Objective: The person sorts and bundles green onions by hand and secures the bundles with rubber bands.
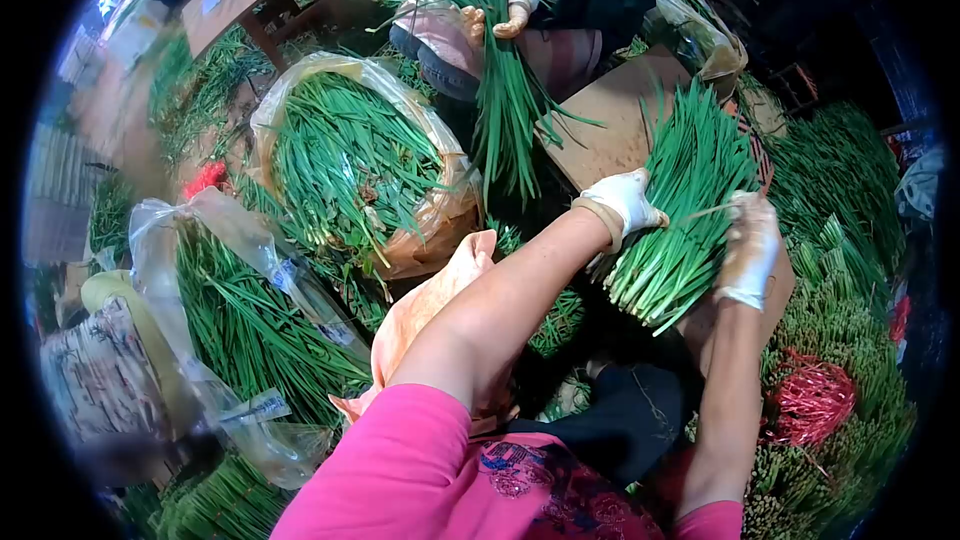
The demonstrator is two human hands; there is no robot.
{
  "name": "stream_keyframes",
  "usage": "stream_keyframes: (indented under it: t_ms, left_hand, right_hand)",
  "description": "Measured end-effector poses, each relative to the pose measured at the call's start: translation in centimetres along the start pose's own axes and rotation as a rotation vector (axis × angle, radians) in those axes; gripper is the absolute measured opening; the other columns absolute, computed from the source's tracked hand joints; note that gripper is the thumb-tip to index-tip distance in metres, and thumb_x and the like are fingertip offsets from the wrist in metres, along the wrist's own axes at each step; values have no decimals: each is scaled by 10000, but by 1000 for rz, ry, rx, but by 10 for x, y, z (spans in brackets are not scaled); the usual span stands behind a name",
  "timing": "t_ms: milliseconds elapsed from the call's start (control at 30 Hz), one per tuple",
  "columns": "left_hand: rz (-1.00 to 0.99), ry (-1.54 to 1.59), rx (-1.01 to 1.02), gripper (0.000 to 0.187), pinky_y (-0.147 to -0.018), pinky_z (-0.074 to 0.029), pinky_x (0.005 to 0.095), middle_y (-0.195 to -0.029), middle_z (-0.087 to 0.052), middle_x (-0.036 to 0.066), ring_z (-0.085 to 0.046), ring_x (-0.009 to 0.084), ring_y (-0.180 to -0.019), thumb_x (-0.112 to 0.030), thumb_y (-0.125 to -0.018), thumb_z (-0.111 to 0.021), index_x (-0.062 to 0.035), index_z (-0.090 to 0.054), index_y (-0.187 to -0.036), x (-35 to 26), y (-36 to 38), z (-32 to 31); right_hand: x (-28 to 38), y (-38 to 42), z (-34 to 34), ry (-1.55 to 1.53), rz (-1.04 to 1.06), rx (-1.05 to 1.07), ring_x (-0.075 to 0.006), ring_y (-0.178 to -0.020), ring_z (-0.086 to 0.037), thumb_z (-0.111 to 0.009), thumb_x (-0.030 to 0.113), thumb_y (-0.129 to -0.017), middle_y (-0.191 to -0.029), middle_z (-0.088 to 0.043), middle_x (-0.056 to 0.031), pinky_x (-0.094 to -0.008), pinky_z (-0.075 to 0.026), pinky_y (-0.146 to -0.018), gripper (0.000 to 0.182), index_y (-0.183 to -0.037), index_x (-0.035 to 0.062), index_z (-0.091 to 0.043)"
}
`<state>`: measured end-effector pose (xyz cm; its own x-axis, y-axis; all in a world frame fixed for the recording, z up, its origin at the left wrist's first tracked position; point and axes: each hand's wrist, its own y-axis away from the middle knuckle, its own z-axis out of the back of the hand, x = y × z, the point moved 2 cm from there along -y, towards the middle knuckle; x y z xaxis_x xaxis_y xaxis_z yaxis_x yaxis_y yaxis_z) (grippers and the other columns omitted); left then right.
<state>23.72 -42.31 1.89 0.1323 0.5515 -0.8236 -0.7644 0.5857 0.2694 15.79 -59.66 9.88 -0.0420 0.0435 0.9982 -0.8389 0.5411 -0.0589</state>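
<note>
Green chives fill nearly the whole view, and the bundle of chives (680,210) in hand lies slanted between both gloved hands, cut ends low toward the person, tips fanning up and away over a brown board (600,120). The left hand (625,202), in a white glove with a rubber band at the wrist, grips the bundle's left edge, its fingers closed over the stalks. The right hand (750,245), also gloved, clasps the right edge of the same bundle; a thin strand crosses just above it, and I cannot tell whether the fingers pinch it. Below the right hand a pile of red ties (810,400) rests on stacked bundles (850,340) of cut greens. To the left, a clear plastic bag (290,90) holds a round heap of chives, and another plastic bag (170,240) nearer the person's pink sleeve holds more. Across the board, another person's gloved hand (495,20) holds a long bunch of chives (505,110) that hangs downward.
</note>
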Motion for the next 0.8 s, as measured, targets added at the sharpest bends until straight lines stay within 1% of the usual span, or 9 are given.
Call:
stream_keyframes:
  t_ms: [100,167,233,300,333,367,567,667,800]
  left_hand:
    - [3,42,36,847,-918,-419,396,-1151,-572,244,-541,372,-1090,-633,-696,-617,21,-470,-1214,3,1,4]
    - [-16,132,81,856,-932,-407,394,-1163,-569,239,-527,372,-1112,-676,-722,-555,21,-476,-1213,8,-3,10]
    - [-33,143,70,798,-899,-422,426,-1162,-572,221,-536,345,-1100,-686,-811,-421,3,-494,-1206,14,-7,14]
    - [127,422,253,754,-807,-466,448,-1083,-597,180,-570,304,-997,-671,-834,-408,-21,-502,-1205,18,-8,21]
    - [176,424,313,704,-709,-493,437,-1022,-596,150,-573,257,-922,-646,-850,-416,-38,-510,-1193,19,-10,25]
    - [148,504,287,655,-698,-501,430,-1004,-607,154,-593,264,-877,-603,-872,-416,-31,-513,-1178,21,-5,24]
    - [69,465,369,354,-604,-529,381,-937,-643,117,-618,246,-758,-278,-851,-530,-43,-552,-1114,16,-2,30]
    - [43,440,338,366,-565,-533,361,-962,-643,96,-622,219,-747,-172,-791,-612,-80,-564,-1143,21,-4,22]
    - [-72,187,173,464,-600,-520,321,-932,-656,106,-627,192,-758,-309,-783,-656,-46,-562,-1153,29,-17,13]
  right_hand:
    - [57,6,18,-237,60,-215,-43,-711,-537,-555,156,-890,-902,-621,-16,-181,-395,-548,95,-946,86,-585]
    - [78,30,26,-59,125,118,-64,-664,-560,-580,207,-880,-824,-633,-29,-211,-428,-524,150,-902,64,-621]
    - [92,76,-7,469,-377,799,-140,-572,-593,-616,189,-827,-698,-635,-55,-278,-464,-514,145,-762,62,-641]
    - [81,100,-24,1347,242,1139,-242,-538,-605,-647,177,-750,-624,-608,-92,-336,-477,-523,139,-669,66,-628]
    - [72,103,-32,1576,498,823,-286,-593,-604,-656,173,-708,-641,-594,-97,-352,-487,-550,87,-686,91,-638]
    - [68,99,-39,1452,473,755,-280,-628,-608,-668,159,-719,-678,-603,-95,-357,-489,-573,74,-755,96,-653]
    - [57,78,-68,1206,545,719,-279,-699,-597,-693,107,-705,-756,-582,-86,-359,-486,-629,182,-876,83,-635]
    - [72,74,-67,1015,295,659,-219,-739,-599,-666,86,-742,-809,-601,-100,-289,-473,-685,185,-925,70,-650]
    - [90,46,-6,865,246,324,-107,-760,-567,-570,6,-824,-821,-615,-67,-252,-446,-690,113,-904,10,-650]
